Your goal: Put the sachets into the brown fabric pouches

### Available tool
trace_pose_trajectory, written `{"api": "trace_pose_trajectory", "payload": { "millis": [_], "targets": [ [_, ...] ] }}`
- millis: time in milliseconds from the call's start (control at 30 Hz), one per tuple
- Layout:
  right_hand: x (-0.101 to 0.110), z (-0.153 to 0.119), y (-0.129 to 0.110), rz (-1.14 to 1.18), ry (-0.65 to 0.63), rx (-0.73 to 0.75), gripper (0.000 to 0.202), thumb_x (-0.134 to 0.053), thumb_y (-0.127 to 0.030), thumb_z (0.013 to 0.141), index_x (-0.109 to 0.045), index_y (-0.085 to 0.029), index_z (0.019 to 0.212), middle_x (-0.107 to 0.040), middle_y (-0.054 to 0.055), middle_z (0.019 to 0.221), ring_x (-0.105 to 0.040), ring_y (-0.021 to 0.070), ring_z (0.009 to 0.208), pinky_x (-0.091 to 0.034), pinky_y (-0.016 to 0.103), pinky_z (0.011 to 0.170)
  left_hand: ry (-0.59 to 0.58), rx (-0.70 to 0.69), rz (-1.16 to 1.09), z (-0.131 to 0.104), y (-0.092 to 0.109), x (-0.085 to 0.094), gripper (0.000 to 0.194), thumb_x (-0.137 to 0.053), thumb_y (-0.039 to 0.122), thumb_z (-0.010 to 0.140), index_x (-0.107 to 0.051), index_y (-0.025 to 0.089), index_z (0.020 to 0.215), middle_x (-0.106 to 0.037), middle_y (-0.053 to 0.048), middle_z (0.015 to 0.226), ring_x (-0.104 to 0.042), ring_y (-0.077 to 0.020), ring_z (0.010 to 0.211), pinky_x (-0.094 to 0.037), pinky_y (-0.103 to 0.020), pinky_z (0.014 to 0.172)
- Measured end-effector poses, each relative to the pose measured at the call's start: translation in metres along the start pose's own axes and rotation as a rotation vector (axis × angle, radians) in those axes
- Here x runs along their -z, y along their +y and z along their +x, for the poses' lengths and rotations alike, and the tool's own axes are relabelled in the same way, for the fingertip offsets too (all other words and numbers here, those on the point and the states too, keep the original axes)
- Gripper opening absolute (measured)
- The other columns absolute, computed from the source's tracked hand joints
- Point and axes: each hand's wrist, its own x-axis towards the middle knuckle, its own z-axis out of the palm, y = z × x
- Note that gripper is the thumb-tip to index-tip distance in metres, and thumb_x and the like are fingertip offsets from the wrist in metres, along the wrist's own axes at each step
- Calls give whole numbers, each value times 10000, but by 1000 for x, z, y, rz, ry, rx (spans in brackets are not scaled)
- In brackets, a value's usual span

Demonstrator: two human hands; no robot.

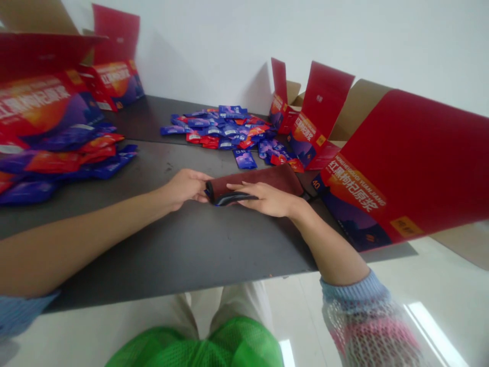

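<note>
A long brown, flat-topped pouch or case with black edging (275, 177) lies on the grey table in front of me; its exact kind is unclear. My left hand (185, 187) is closed at its left end, with fingertips pressed to the black rim. A little dark blue shows beside those fingers, too small to name. My right hand (267, 198) lies across the near side of the case, fingers around a curved black edge that stands up there. Just beyond the case is a single blue sachet (244, 159).
A pile of blue and red sachets (219, 127) spreads along the back of the grey table (183, 255). More sachets (64, 160) lie at left before a red carton (34, 109). Open red cartons (367, 188) line the right side, flaps raised. A white wall stands behind.
</note>
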Motion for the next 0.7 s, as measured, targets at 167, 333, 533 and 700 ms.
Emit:
{"api": "trace_pose_trajectory", "payload": {
  "millis": [167,333,533,700],
  "targets": [
    [8,-3,1,-20,43,-102,452,-546,-367,1002,-648,-202,1411,-666,76,1429,-619,266,1332,-450,407,1142,-8,17,10,0,3,3,273,-763,174,678,-764,83,935,-744,-70,675,-672,-143,560,-515,-200,510],
    [18,-7,6,-67,91,-133,372,-510,-325,1009,-741,-179,1261,-748,59,1297,-692,243,1191,-491,350,1053,-48,19,-5,2,1,8,336,-814,195,668,-768,83,981,-773,-84,762,-692,-144,610,-548,-202,538],
    [23,-10,8,-339,159,-293,370,-491,-396,1016,-735,-293,1274,-738,39,1320,-694,272,1199,-510,377,1011,-69,20,-24,3,0,7,371,-824,208,672,-762,88,1018,-778,-76,766,-691,-141,605,-549,-192,511],
    [18,-8,12,-569,248,-452,510,-439,-552,1019,-662,-277,1387,-741,130,1294,-703,361,1170,-542,455,938,-69,28,-16,3,2,6,314,-800,178,684,-761,95,984,-773,-69,737,-688,-139,595,-540,-188,502]
  ]
}}
